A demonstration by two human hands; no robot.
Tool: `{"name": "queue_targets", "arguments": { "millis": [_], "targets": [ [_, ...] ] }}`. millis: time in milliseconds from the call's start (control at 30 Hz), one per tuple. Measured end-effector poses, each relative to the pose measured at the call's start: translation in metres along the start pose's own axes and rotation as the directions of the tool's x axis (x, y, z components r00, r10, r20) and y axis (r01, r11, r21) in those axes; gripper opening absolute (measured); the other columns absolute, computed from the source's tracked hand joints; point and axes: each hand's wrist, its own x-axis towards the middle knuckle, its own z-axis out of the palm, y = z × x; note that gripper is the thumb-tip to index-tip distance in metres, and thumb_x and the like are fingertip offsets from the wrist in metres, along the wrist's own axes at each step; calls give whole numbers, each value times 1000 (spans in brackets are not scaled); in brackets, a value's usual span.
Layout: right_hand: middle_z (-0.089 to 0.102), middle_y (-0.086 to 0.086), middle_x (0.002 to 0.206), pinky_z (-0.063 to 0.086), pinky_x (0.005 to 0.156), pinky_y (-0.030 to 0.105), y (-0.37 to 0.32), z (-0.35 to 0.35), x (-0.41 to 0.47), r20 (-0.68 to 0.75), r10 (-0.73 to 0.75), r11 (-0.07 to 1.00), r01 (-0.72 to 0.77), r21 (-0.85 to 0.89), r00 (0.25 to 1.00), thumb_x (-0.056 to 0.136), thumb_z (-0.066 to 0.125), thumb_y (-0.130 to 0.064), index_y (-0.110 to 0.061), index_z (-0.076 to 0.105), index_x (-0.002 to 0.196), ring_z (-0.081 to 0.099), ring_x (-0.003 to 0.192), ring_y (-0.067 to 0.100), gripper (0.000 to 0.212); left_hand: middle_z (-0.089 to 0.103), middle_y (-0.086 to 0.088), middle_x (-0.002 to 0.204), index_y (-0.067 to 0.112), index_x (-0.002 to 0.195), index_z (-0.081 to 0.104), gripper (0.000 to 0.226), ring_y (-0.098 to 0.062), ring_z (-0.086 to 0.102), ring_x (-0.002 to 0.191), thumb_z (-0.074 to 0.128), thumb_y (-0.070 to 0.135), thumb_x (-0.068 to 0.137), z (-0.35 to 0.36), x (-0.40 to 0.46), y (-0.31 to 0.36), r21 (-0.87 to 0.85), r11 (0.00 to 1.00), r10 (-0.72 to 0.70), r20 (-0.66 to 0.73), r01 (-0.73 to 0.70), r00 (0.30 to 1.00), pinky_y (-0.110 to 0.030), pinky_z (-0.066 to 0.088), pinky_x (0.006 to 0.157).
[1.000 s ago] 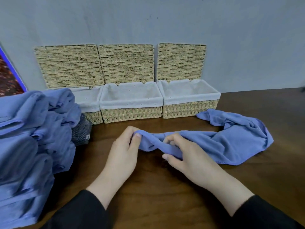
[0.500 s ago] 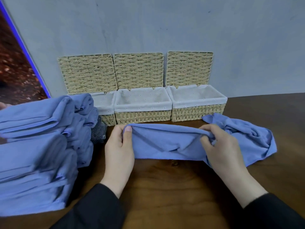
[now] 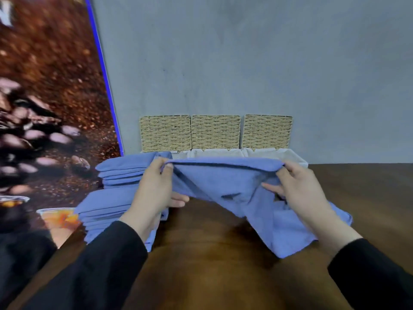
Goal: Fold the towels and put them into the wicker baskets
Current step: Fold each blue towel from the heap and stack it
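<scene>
The left hand and the right hand are each pinching a top corner of a blue towel, holding its upper edge stretched above the table while its lower part (rumpled) is trailing on the wood. Three baskets are sitting behind it, lids open against the wall, and a stack of towels is lying at left.

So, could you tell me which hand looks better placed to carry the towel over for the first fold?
Probably the right hand: it pinches the towel corner beside its loose trailing end.
</scene>
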Motion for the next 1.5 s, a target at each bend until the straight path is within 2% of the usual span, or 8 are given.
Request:
{"name": "queue_targets", "arguments": {
  "millis": [167,367,533,800,967,1067,1300,1500],
  "targets": [
    [75,-16,91,58,87,22,-70,11,-9,-89,-178,981,184,65,980,109,44,-21,-26,71,97,71,99,4,30,63,5,92,23,94,60,22,-9,64,87,42,17,106,-31,-7,53,-188,909,344,-159,-371,925,-39,59,91],
    [72,6,91,62,83,40,-100,-5,-4,-194,-329,944,314,-102,924,106,46,-35,-16,70,91,66,86,11,34,66,14,81,31,102,70,16,-11,59,74,58,21,96,-53,4,88,257,819,561,-169,-514,810,-28,49,73],
    [52,8,63,41,42,21,-68,-26,-4,-171,-140,943,79,-322,975,101,56,-33,-14,55,68,57,48,20,38,65,1,61,18,87,69,9,-8,64,53,64,19,95,-47,11,60,468,793,364,150,-390,919,-27,49,62],
    [41,4,48,25,49,30,27,-39,26,-155,69,873,-135,-470,986,102,53,-38,-3,39,60,36,47,18,57,56,-4,71,19,66,47,41,-31,61,78,53,39,101,-3,54,19,889,350,122,270,-296,955,-34,44,63],
    [76,10,91,58,84,37,10,-22,114,-147,157,975,-177,-134,977,106,51,-25,-5,67,117,72,86,22,28,50,-10,73,9,94,57,19,-27,43,49,40,6,101,56,131,66,462,882,3,185,-90,983,-30,37,48],
    [46,7,154,45,107,41,20,-14,139,58,179,945,-155,-288,982,102,60,-25,-17,20,161,47,139,21,72,61,-11,113,12,150,37,47,-27,61,93,45,15,104,83,140,53,441,852,239,153,-283,959,-36,52,82],
    [63,-12,66,45,57,30,91,12,55,354,275,828,-33,-559,894,86,68,-62,-27,66,75,58,58,9,37,64,11,110,26,120,64,21,-8,61,100,53,27,103,89,44,-91,580,705,212,377,-408,902,-30,52,87],
    [60,-14,94,47,83,23,110,28,29,543,329,715,172,-678,772,79,71,-66,-33,65,85,58,87,1,34,44,20,141,24,139,57,42,6,39,127,47,7,102,67,32,-137,635,659,57,490,-402,870,4,21,98]
  ]
}}
